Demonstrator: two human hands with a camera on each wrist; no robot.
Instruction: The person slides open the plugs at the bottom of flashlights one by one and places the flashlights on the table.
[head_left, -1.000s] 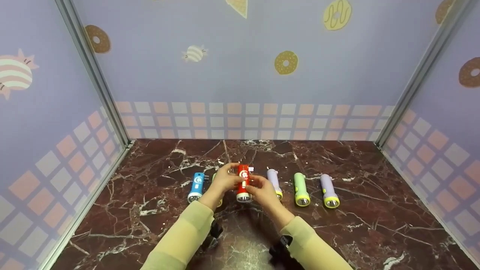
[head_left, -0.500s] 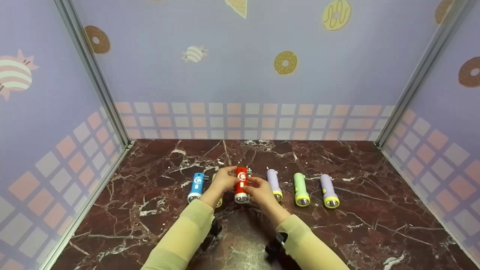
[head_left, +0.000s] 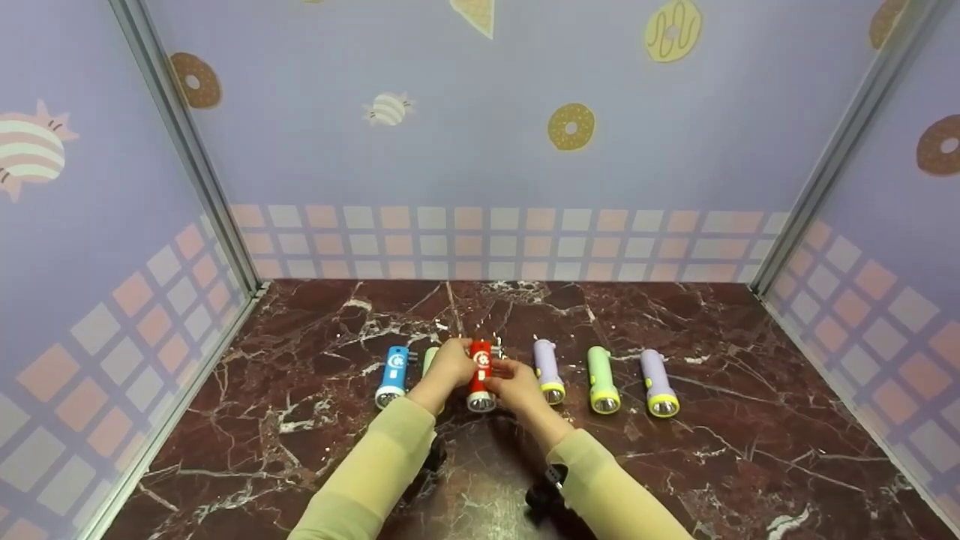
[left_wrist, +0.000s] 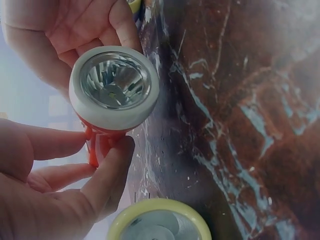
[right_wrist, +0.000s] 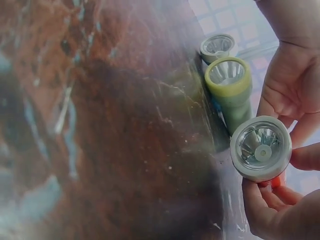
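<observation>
Between my two hands is a red flashlight (head_left: 481,381) with a white head, lens toward me and a pale emblem on its body. My left hand (head_left: 452,367) grips its left side; in the left wrist view, the thumb and fingers pinch the red body behind the white head (left_wrist: 115,117). From the right, my right hand (head_left: 519,386) pinches the body with thumb and fingers, also seen below the lens (right_wrist: 263,150) in the right wrist view. Whether the flashlight touches the table cannot be told. A green flashlight with a yellow rim (right_wrist: 229,80) lies left of it, mostly hidden by my left hand.
A blue flashlight (head_left: 395,369) lies at the row's left end. To the right lie a purple flashlight (head_left: 547,360), a green flashlight (head_left: 600,367) and another purple flashlight (head_left: 655,371). Patterned walls (head_left: 480,165) enclose the dark marbled table (head_left: 720,480).
The red flashlight has shifted slightly left and lower in the head view, with both hands moving along and keeping their hold. The other flashlights stay put.
</observation>
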